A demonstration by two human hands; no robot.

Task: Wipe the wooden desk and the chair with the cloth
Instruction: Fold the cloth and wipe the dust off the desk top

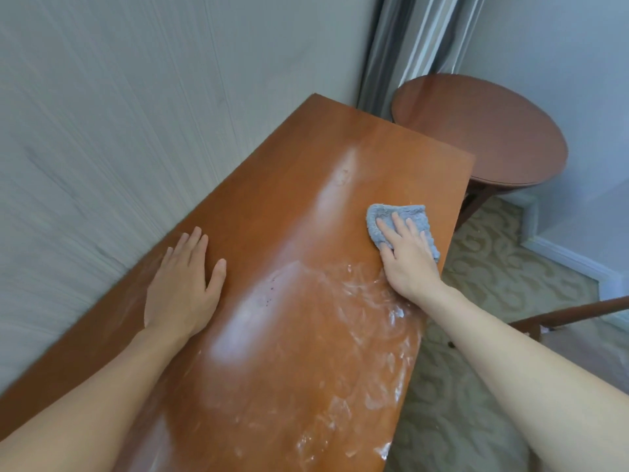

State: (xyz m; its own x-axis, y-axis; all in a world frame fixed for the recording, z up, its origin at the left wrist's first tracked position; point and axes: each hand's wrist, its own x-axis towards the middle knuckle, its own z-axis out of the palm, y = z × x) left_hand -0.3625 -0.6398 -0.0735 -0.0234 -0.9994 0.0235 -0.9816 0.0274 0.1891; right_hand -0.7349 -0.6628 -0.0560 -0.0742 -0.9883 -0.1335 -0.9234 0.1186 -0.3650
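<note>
The wooden desk (279, 206) runs from the lower left to the upper middle, set against the wall. Wet streaks shine on its near right part. A folded blue cloth (413, 214) lies flat near the desk's right edge. My right hand (406, 257) presses down on the cloth with straight, spread fingers. My left hand (185, 282) rests flat on the desk near the wall, palm down, fingers straight. Part of the chair (578, 313), a dark wooden rail, shows at the right edge.
A round wooden side table (483, 131) stands beyond the desk's far right corner, in front of grey curtains (418, 39). Patterned carpet (493, 284) covers the floor to the right. The wall (119, 114) borders the desk's left side.
</note>
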